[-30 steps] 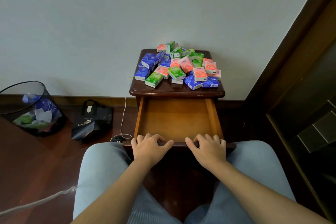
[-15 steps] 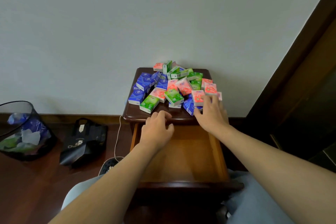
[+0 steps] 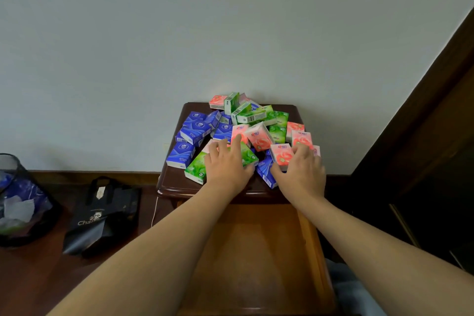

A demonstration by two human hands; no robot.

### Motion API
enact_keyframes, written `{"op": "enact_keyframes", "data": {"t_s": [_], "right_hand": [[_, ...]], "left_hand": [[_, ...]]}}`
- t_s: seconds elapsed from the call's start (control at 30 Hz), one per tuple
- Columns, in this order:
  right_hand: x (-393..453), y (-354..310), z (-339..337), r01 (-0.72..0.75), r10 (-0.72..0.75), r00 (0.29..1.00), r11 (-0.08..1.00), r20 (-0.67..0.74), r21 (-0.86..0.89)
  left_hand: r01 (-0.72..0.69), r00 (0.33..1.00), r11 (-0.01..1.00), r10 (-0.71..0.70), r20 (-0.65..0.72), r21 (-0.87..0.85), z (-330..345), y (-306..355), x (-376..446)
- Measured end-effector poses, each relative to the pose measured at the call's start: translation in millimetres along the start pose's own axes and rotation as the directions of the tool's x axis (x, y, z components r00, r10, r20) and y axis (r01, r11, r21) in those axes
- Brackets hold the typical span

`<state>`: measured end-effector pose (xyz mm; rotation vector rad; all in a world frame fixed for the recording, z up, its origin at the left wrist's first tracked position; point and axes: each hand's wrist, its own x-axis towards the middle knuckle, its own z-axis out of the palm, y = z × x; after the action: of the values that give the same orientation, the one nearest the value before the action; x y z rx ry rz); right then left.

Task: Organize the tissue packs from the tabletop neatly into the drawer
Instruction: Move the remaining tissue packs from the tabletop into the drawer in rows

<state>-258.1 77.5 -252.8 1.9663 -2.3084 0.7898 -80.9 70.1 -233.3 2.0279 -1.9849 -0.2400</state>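
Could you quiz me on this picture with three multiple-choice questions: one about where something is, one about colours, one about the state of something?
1. Where is the black bag?
A. On the floor left of the nightstand
B. Inside the drawer
C. On top of the packs

2. Which colours do the tissue packs come in?
A. Blue, green, pink
B. Yellow, black
C. All white

3. What state is the drawer in?
A. Shut
B. Pulled open, no packs in the part that shows
C. Pulled open, full of packs

Answers: 1 A, the bag stands on the floor to the left. 2 A, those three colours show. 3 B, bare wood shows between the arms.

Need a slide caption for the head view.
Both hands, left and right, reach into mixed tissue packs above the open, empty drawer.
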Motion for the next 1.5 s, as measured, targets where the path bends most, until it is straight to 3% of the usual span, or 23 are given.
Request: {"op": "enact_keyframes", "data": {"t_s": [0.1, 0.2, 0.37, 0.53, 0.7, 0.8, 1.0, 1.13, 1.33, 1.5], "right_hand": [[-4.0, 1.3, -4.5, 0.049, -0.037, 0.996, 0.986, -0.076, 0.160], [-16.1, 2.9, -12.6, 0.093, -0.067, 0.994, 0.928, -0.083, 0.362], [-57.4, 0.9, -23.5, -0.156, 0.076, 0.986, 0.739, 0.148, 0.656], [-112.4, -9.8, -12.0, -0.340, 0.031, 0.889, 0.715, 0.458, 0.611], [-160.7, -29.1, 23.9, -0.498, 0.031, 0.798, 0.596, 0.602, 0.630], [-174.5, -42.3, 46.1, -0.627, 0.136, 0.718, 0.551, 0.682, 0.550], [-179.4, -56.3, 79.5, -0.768, 0.379, 0.586, 0.542, 0.716, 0.342], [-173.5, -69.4, 95.7, -0.760, 0.377, 0.601, 0.543, 0.705, 0.357], [-168.2, -100.4, 120.5, -0.826, 0.362, 0.530, 0.425, 0.767, 0.371], [-167.8, -115.4, 134.1, -0.719, 0.359, 0.653, 0.572, 0.667, 0.395]], "left_hand": [[-0.031, 0.999, 0.999, 0.031, -0.012, 0.024, 4.7, -0.1, 1.8], [-0.049, 0.992, 0.997, 0.043, -0.115, -0.055, 5.3, -3.9, -11.3], [-0.076, 0.975, 0.882, -0.033, -0.222, -0.466, 8.2, -29.2, -68.4], [0.101, 0.948, 0.742, -0.274, -0.162, -0.663, 26.8, -77.8, -140.2], [0.126, 0.933, 0.731, -0.317, -0.171, -0.671, 36.2, -121.0, -190.6], [0.169, 0.919, 0.691, -0.369, -0.142, -0.703, 36.5, -133.4, -202.7], [0.173, 0.877, 0.606, -0.454, -0.158, -0.776, 38.0, -138.6, -206.2], [0.188, 0.831, 0.498, -0.541, -0.134, -0.847, 40.4, -141.4, -204.2], [0.198, 0.771, 0.316, -0.635, -0.052, -0.928, 42.3, -150.0, -200.3], [0.196, 0.719, 0.198, -0.695, 0.003, -0.960, 43.4, -151.2, -198.8]]}}
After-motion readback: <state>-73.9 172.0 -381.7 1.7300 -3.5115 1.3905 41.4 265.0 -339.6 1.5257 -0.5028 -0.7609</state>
